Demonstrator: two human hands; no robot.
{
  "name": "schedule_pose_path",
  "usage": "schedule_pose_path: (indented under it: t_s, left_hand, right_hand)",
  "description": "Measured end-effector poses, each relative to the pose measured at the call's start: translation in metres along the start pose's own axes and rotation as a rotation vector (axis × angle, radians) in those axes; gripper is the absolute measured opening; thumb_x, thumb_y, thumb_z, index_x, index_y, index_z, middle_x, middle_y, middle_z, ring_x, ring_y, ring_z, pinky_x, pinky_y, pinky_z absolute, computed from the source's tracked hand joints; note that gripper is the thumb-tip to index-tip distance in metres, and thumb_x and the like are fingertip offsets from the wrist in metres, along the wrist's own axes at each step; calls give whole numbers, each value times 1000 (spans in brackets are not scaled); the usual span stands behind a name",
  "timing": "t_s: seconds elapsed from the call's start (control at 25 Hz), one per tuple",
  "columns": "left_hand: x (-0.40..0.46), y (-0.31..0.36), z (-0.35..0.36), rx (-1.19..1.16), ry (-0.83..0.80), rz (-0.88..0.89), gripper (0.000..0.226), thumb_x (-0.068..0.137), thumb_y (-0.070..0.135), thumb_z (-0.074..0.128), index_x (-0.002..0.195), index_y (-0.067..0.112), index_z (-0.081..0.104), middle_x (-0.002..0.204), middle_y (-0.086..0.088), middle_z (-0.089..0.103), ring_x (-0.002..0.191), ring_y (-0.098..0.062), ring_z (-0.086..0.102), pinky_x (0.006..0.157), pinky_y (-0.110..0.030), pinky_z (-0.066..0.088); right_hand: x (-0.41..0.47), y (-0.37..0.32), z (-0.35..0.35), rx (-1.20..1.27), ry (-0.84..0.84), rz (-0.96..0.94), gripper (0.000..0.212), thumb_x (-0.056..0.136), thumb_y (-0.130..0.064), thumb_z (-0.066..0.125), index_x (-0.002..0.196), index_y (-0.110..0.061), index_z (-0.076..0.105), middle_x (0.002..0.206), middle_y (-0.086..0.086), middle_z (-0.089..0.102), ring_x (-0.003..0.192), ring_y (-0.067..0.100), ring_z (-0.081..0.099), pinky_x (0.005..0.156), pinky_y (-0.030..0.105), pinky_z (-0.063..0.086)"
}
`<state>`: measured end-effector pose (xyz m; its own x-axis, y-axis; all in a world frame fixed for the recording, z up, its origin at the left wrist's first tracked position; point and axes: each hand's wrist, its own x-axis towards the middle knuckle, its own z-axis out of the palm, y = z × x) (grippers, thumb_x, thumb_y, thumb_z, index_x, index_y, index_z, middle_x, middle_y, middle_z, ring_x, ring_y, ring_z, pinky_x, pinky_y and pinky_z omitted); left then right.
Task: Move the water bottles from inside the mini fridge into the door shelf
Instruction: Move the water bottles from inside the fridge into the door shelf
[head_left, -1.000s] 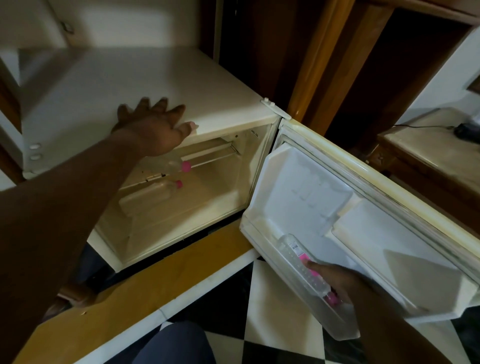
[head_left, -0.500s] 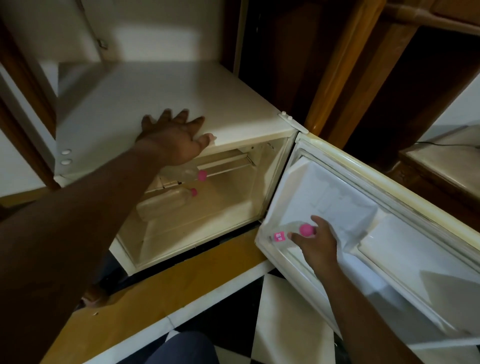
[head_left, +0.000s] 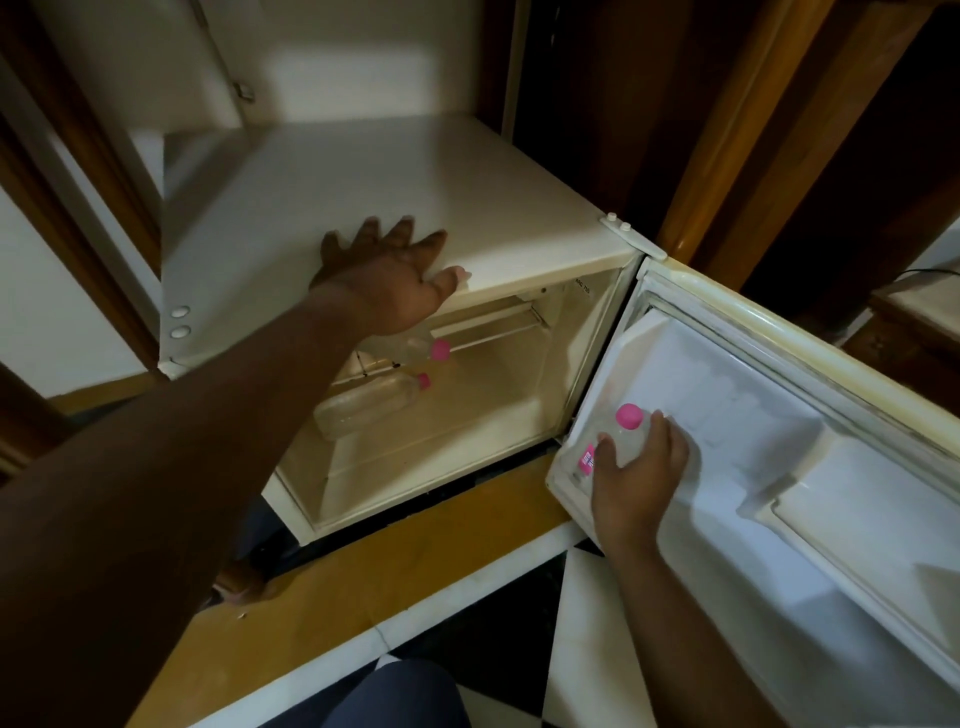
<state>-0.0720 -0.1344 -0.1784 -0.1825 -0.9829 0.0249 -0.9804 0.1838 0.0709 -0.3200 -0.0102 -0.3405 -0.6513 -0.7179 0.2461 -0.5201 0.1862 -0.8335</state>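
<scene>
The white mini fridge (head_left: 363, 197) stands open, its door (head_left: 779, 426) swung out to the right. My right hand (head_left: 636, 478) is shut on a clear water bottle with a pink cap (head_left: 626, 434), held upright at the hinge end of the door shelf (head_left: 563, 483). Inside the fridge a second pink-capped bottle (head_left: 369, 405) lies on its side on the floor of the compartment. A third bottle (head_left: 423, 349) lies on the wire shelf above it, partly hidden by my left hand (head_left: 387, 283), which rests flat on the fridge's top front edge.
A yellow wooden ledge (head_left: 363, 582) with a white border runs below the fridge. Black and white floor tiles (head_left: 587, 649) lie under the door. Dark wooden furniture (head_left: 779, 130) stands behind the door, and my knee (head_left: 395, 699) shows at the bottom.
My right hand has lifted the bottle from lying flat in the outer part of the door shelf and stood it upright at the hinge end. My left hand stays on the fridge top.
</scene>
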Motion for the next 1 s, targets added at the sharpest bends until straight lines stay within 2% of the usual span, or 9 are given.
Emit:
schedule_pose_path:
  t_s: [0.12,0.2,0.36,0.48,0.56,0.64,0.8,0.84,1.0]
  left_hand:
    - [0,-2,-3,-30,-35,-13,73,91,75,14,157,45,9,170,6,0,155,-26,-5,120,-58,-1]
    - [0,-2,-4,-38,-53,-11,72,92,75,16,157,45,9,170,7,-1,154,-25,-6,120,-58,-2]
    - [2,0,-4,-46,-52,-15,71,93,74,18,157,46,8,169,8,0,154,-24,-6,120,-57,-2]
    - [1,-1,-2,-23,-41,-24,70,92,74,17,157,47,7,169,9,-1,154,-24,-5,120,-56,-2]
    - [2,0,-1,-16,-32,-10,71,92,74,16,156,47,6,169,8,0,154,-24,-4,120,-56,-2]
    - [3,-1,0,-20,-27,-7,72,91,76,15,156,47,7,169,8,0,154,-24,-4,120,-56,-2]
    - [4,-3,2,-21,-24,-4,73,90,77,15,156,47,7,169,7,1,154,-25,-5,120,-56,-2]
    - [3,-3,2,-20,-25,-5,73,90,77,15,156,47,7,169,7,1,154,-25,-4,120,-57,-2]
    - [2,-1,-2,-24,-36,-16,71,91,75,16,156,47,8,169,7,1,154,-25,-3,120,-57,-1]
  right_hand:
    - [-38,-36,16,29,34,-226,60,86,-18,70,139,-4,46,141,18,45,132,29,37,106,33,34]
    - [-38,-60,40,71,-169,-267,58,88,-26,68,139,-8,47,138,14,49,127,25,43,100,33,41]
    - [-13,-96,105,213,-590,-72,73,88,-33,69,149,-16,33,143,11,45,129,26,48,107,40,44]
    - [1,-105,146,94,-740,-178,75,87,-23,70,150,-17,31,137,13,46,122,26,49,98,28,40]
    - [7,-109,165,49,-737,-206,53,87,-28,70,134,-12,50,120,16,54,108,28,55,90,34,46]
    - [8,-112,177,183,-696,-67,22,91,-31,64,105,-15,57,98,11,59,92,27,58,84,37,49]
    - [3,-124,173,523,-634,347,14,94,-24,61,91,-11,60,78,3,62,77,30,66,83,52,58]
    - [1,-124,170,584,-631,370,12,93,-22,62,91,-10,60,78,4,63,75,28,65,82,54,58]
    - [-9,-110,117,464,-616,137,3,90,-24,62,89,-23,63,93,4,71,89,26,69,84,52,57]
